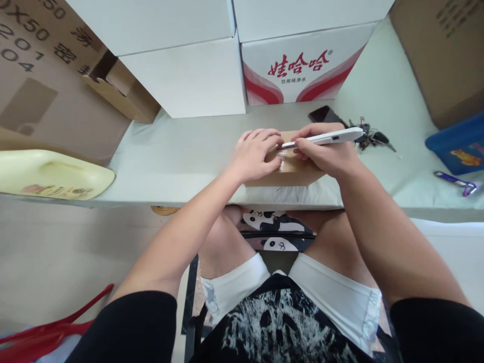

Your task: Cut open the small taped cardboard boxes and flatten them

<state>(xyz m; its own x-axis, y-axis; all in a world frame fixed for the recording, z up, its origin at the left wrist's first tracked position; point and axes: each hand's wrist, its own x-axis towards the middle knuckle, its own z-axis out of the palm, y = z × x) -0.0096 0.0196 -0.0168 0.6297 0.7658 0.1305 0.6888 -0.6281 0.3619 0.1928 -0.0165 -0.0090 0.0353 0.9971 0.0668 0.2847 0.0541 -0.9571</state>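
A small brown cardboard box (302, 165) sits near the front edge of the pale green table, with clear tape along its top. My left hand (257, 152) holds the left part of the box, its fingers curved over the top and its thumb near the taped seam. In my right hand (328, 154) is a white utility knife (333, 136), gripped like a pen. Its tip points left and meets the top of the box beside my left fingertips. My hands cover parts of the box, and the exact blade tip is hard to make out.
White cartons (185, 80) are stacked behind the box, one with red lettering. A black phone (321, 114) and a bunch of keys (368, 135) lie behind my right hand. To the left are a yellow bottle (56, 175) and large brown cartons; a blue container (459, 143) stands right.
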